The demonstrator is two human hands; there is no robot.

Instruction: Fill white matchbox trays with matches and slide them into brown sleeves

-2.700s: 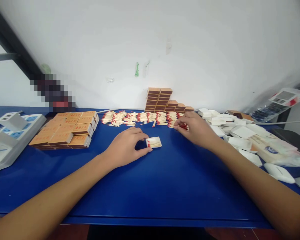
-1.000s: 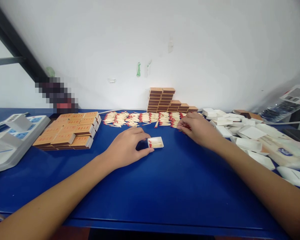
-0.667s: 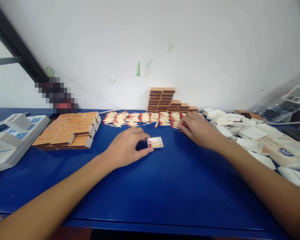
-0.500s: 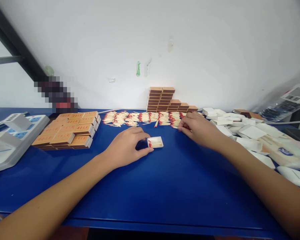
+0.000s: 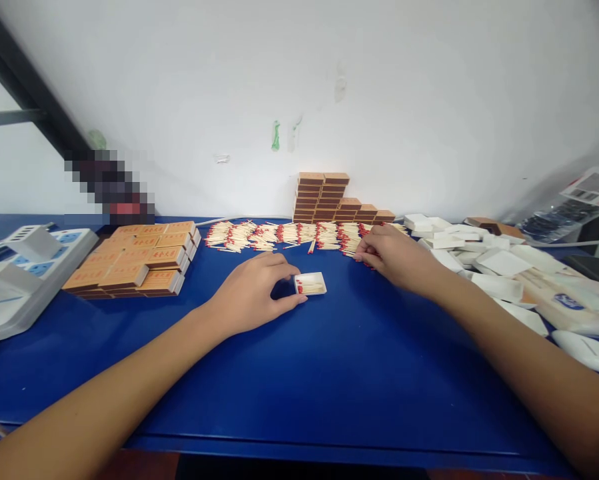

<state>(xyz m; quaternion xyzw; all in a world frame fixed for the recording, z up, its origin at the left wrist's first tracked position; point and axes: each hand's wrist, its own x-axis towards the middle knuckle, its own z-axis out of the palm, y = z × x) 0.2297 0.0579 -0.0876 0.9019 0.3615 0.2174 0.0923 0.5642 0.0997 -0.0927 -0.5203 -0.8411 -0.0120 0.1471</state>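
A small white matchbox tray (image 5: 317,277) with some red-headed matches in it lies on the blue table. Thumb and index finger of my left hand (image 5: 256,291) grip its left end. My right hand (image 5: 396,259) is at the right end of the row of loose matches (image 5: 284,235), its fingers bent together over the matches; what they pinch is too small and hidden to make out. The row runs along the back of the table, its heads red.
Filled-looking orange matchboxes (image 5: 129,263) are stacked at left beside a white power strip (image 5: 79,250). Brown-sided matchboxes (image 5: 324,193) stand against the wall. White empty trays (image 5: 499,287), a tissue pack (image 5: 564,300) and a white mouse-like object (image 5: 586,351) lie at right.
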